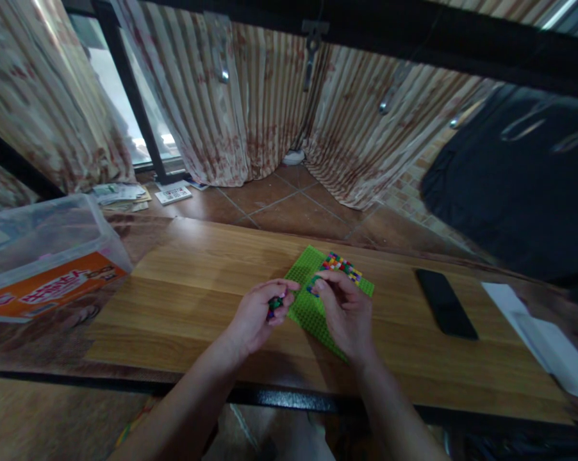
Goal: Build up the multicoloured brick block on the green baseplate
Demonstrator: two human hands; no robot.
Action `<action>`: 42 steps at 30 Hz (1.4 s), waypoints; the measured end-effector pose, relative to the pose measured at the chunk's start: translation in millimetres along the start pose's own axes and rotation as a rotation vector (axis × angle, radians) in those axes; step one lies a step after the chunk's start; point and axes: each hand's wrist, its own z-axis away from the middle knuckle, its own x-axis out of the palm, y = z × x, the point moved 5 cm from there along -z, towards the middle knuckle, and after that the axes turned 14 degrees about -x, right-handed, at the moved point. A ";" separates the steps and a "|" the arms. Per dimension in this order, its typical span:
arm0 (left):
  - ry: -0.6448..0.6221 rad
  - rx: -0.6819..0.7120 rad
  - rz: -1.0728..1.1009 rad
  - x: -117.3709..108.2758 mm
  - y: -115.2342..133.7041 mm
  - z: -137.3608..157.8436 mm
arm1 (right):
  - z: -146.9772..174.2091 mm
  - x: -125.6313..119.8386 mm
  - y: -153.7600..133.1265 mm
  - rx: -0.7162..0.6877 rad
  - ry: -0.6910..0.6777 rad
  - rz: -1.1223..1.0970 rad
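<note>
A green studded baseplate [306, 306] lies on the wooden table [193, 301] in front of me. Several small coloured bricks [341, 264] are stuck in rows at its far corner. My left hand [256, 315] is curled at the plate's left edge, closed around a few small coloured bricks [273, 305]. My right hand [344, 314] rests over the plate, its fingertips pinched at the near end of the brick rows; what it pinches is too small to make out.
A clear plastic storage box [43, 253] with an orange label stands at the table's left end. A black phone [445, 302] lies to the right, with white paper [543, 336] beyond it. Curtains, a tiled floor and scattered papers [125, 193] lie behind.
</note>
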 end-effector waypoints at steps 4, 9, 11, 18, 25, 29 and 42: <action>0.053 0.028 -0.014 -5.7 2.9 -0.2 | -6.0 -24.5 11.4 0.105 0.205 0.005; 0.071 0.026 -0.048 -8.1 1.2 -2.2 | -17.9 -53.7 24.5 0.101 0.296 0.118; 0.080 0.029 -0.056 -9.4 1.2 -2.9 | -21.1 -63.1 31.0 0.100 0.326 0.149; 0.094 0.033 -0.067 -14.2 3.3 -3.1 | -20.4 -83.4 59.6 0.171 0.329 0.281; 0.112 0.036 -0.081 -14.7 3.8 -2.9 | -16.1 -75.2 77.4 0.246 0.179 0.302; 0.108 0.039 -0.075 -14.5 3.9 -3.0 | -15.0 -70.1 84.2 0.273 0.169 0.184; 0.131 0.031 -0.086 -14.0 4.3 -1.6 | -17.3 -66.7 85.9 0.321 0.152 0.203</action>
